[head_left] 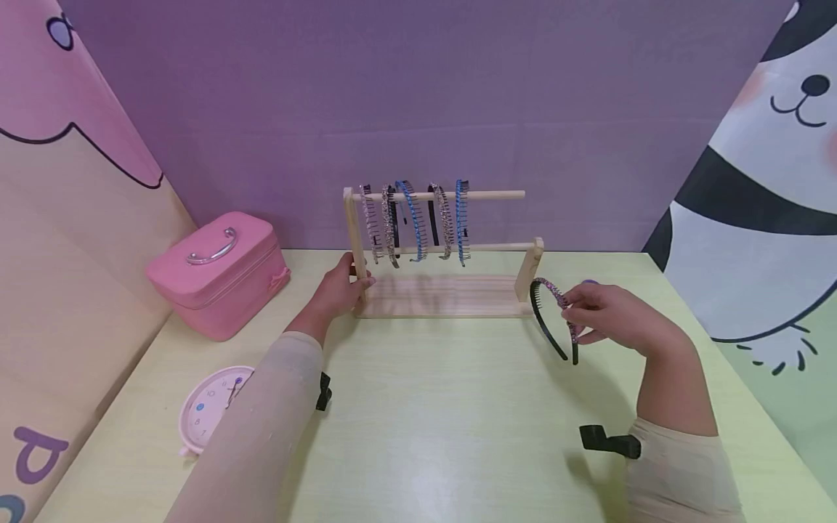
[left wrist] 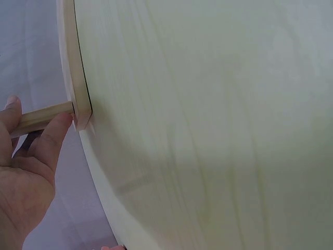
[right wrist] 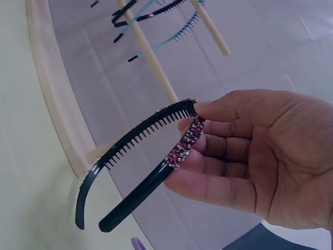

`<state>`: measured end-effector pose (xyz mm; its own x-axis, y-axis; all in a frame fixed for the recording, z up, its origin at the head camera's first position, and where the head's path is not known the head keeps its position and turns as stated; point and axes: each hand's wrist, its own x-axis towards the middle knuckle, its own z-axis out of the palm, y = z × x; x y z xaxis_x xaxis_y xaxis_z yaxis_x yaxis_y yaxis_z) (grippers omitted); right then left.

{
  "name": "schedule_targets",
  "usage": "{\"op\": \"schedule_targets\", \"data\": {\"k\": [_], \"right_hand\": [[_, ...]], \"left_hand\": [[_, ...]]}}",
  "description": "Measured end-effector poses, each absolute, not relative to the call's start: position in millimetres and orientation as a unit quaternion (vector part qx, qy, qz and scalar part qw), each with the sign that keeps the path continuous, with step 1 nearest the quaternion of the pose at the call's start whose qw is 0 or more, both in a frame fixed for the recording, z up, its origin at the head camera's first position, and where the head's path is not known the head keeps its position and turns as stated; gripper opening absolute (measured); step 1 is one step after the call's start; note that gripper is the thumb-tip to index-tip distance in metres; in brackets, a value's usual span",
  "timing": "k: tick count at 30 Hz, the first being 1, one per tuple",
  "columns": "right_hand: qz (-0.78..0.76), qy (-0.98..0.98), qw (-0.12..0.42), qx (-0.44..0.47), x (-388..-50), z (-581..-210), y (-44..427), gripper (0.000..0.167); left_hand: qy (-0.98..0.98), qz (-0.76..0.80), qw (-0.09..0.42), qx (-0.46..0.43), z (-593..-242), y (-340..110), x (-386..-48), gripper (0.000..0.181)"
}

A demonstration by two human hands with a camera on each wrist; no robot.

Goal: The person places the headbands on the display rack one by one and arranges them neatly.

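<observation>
In the head view, a wooden rack (head_left: 445, 298) stands at the back of the table, with several glittery and blue headbands (head_left: 412, 218) hung along its upper rod. My left hand (head_left: 336, 287) grips the rack's left upright (head_left: 356, 232) near the base; in the left wrist view, thumb and fingers lie around this wooden post (left wrist: 41, 117). To the right of the rack, my right hand (head_left: 604, 316) pinches a black headband (head_left: 549, 330). Its red and silver stones (right wrist: 183, 150) and inner comb teeth show in the right wrist view, with the two ends pointing away from the palm.
A pink case (head_left: 216, 272) with a silver handle stands at the left rear. A pink clock (head_left: 212, 407) lies partly behind my left forearm. A small purple thing (head_left: 591, 282) shows just behind my right hand. A purple backdrop (head_left: 418, 109) rises behind the table.
</observation>
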<state>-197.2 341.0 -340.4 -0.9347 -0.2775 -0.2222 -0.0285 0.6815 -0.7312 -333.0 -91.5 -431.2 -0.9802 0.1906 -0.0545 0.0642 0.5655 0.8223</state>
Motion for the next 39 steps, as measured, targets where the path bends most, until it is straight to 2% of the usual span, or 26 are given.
{"op": "schedule_targets", "data": {"k": [6,15,28,33,39], "right_hand": [[-0.365,0.923,0.106,-0.053,-194,-336,352,0.034],[-0.349,0.937,-0.008,0.009,-199,-333,341,0.052],[-0.362,0.914,-0.180,0.047,-206,-332,304,0.052],[-0.372,0.903,-0.214,0.033,-211,-326,292,0.051],[-0.391,0.893,-0.223,0.018,-216,-317,279,0.052]], "left_hand": [[0.880,0.464,0.066,0.076,-431,-91,-331,0.042],[0.881,0.463,0.065,0.075,-431,-93,-330,0.039],[0.877,0.468,0.073,0.075,-431,-92,-335,0.043],[0.878,0.467,0.074,0.073,-431,-91,-334,0.043],[0.880,0.465,0.071,0.074,-432,-91,-333,0.040]]}}
